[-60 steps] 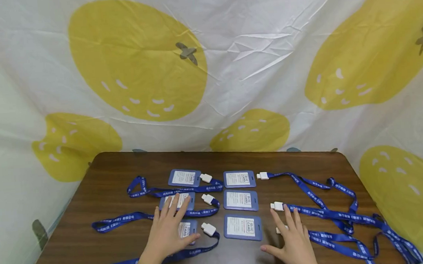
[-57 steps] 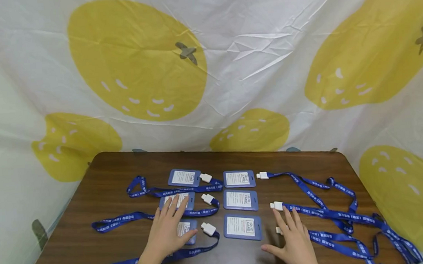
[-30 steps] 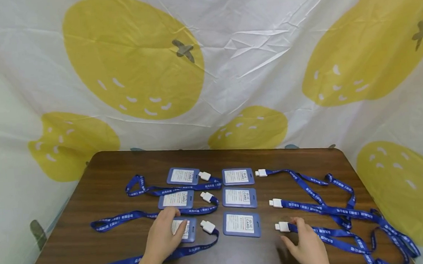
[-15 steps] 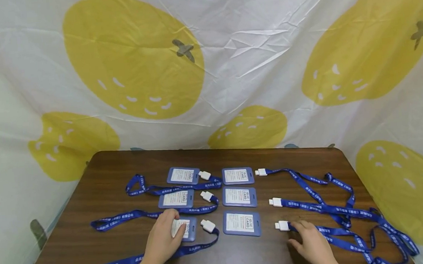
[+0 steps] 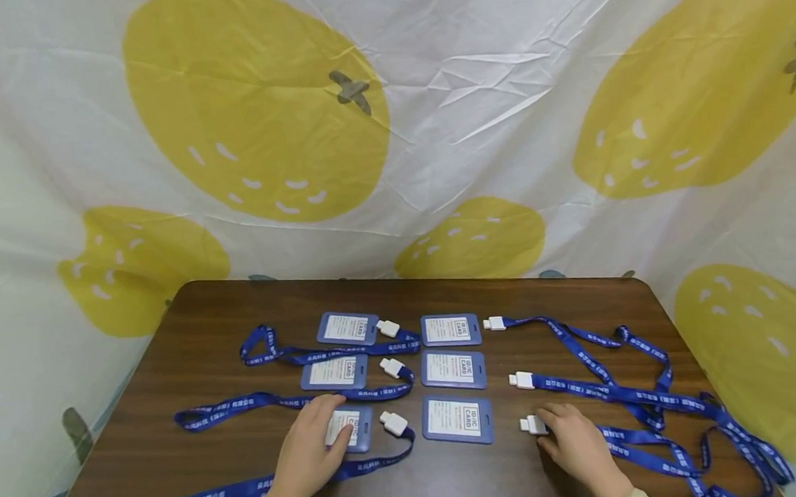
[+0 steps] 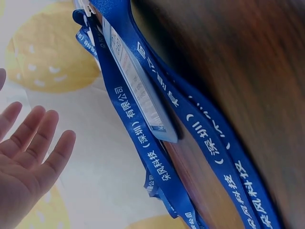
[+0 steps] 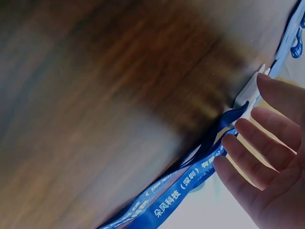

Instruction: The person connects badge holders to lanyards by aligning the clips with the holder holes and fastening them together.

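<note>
My left hand (image 5: 305, 455) hovers over the nearest left blue badge holder (image 5: 359, 430). In the left wrist view its fingers (image 6: 35, 140) are loosely extended, apart from the holder (image 6: 138, 83) and the blue lanyard (image 6: 125, 107). My right hand (image 5: 578, 445) is at the white clip (image 5: 533, 424) of the nearest right lanyard (image 5: 633, 436). In the right wrist view the fingers (image 7: 248, 164) are spread and slightly bent, and the thumb tip lies by the clip (image 7: 248, 90). Whether it touches the clip I cannot tell.
Two columns of badge holders lie mid-table, including the nearest right-column holder (image 5: 457, 420). Other lanyards stretch left (image 5: 225, 409) and right (image 5: 588, 389), each with a white clip. Behind the brown table (image 5: 235, 298) hangs a fruit-print curtain (image 5: 424, 123).
Both hands have come down and back from their spread, raised pose. The right hand then shifted forward-left onto the clip's strap end. The left has stayed over the nearest holder.
</note>
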A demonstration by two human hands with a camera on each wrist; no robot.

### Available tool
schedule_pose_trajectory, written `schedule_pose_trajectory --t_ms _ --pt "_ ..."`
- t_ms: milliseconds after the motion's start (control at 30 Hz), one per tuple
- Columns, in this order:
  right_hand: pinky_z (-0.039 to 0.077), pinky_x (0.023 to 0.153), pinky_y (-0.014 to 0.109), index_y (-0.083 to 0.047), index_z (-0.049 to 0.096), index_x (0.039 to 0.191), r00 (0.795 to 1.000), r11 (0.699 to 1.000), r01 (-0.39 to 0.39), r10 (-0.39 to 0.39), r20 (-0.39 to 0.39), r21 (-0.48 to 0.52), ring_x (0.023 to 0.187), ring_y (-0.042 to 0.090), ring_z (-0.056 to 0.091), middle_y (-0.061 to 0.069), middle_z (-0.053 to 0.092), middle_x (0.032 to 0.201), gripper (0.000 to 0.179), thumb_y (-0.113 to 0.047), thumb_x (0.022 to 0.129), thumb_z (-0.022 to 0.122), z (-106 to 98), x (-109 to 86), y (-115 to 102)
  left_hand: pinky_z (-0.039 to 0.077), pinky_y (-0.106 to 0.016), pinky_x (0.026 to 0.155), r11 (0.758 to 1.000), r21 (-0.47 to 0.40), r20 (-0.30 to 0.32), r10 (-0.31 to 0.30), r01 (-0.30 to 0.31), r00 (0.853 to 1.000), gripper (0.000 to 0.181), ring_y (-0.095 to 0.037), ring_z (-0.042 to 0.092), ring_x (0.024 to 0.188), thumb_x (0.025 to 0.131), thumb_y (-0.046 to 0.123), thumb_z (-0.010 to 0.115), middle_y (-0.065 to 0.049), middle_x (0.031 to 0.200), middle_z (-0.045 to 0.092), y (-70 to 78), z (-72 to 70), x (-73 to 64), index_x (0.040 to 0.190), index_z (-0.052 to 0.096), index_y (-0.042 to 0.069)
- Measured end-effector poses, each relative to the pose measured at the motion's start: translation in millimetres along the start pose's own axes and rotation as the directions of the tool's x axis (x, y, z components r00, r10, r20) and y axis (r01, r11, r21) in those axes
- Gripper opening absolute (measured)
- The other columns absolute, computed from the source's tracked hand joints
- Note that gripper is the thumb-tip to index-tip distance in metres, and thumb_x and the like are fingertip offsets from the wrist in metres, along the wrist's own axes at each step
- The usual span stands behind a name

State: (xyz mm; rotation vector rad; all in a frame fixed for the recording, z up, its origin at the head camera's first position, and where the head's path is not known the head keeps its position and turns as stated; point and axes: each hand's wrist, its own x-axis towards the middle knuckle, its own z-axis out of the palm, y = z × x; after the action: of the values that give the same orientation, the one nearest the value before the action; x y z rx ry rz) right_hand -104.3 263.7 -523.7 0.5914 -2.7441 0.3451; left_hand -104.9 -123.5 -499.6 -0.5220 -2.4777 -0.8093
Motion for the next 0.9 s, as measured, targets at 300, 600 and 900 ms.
schedule_pose_trajectory --t_ms 300,600,900 --pt "0.049 0.072 0.042 0.000 0.065 0.088 0.998 1.000 -0.016 0.016 0.053 -0.008 0.083 0.030 0.058 0.011 0.063 0.090 0.035 -0.001 0.057 0.080 3 6.1 0 0.047 -0.043 0.082 1.000 -0.001 0.032 -0.005 0.005 0.999 0.044 -0.028 0.057 0.094 0.067 0.008 0.075 -0.012 0.102 0.060 0.1 2.3 1.6 0.108 0.060 0.002" --pt "0.048 0.072 0.042 0.001 0.066 0.083 0.998 1.000 -0.017 0.016 0.061 0.007 0.082 0.030 0.057 0.012 0.062 0.087 0.029 0.001 0.057 0.079 4 9.6 0 0.046 -0.044 0.082 1.000 -0.004 0.096 -0.018 0.019 0.995 0.044 -0.029 0.056 0.097 0.070 0.008 0.073 -0.012 0.106 0.060 7.6 5.0 8.4 0.111 0.059 0.002" --pt "0.048 0.069 0.040 0.000 0.068 0.081 0.996 0.997 -0.053 0.049 0.071 0.054 0.079 0.026 0.056 0.008 0.059 0.082 0.027 0.002 0.057 0.080 4 10.6 1 0.047 -0.039 0.081 0.994 -0.063 0.107 0.099 -0.092 0.989 0.032 -0.025 0.055 0.093 0.070 0.011 0.074 -0.010 0.098 0.060 18.4 24.3 21.8 0.100 0.063 0.002"
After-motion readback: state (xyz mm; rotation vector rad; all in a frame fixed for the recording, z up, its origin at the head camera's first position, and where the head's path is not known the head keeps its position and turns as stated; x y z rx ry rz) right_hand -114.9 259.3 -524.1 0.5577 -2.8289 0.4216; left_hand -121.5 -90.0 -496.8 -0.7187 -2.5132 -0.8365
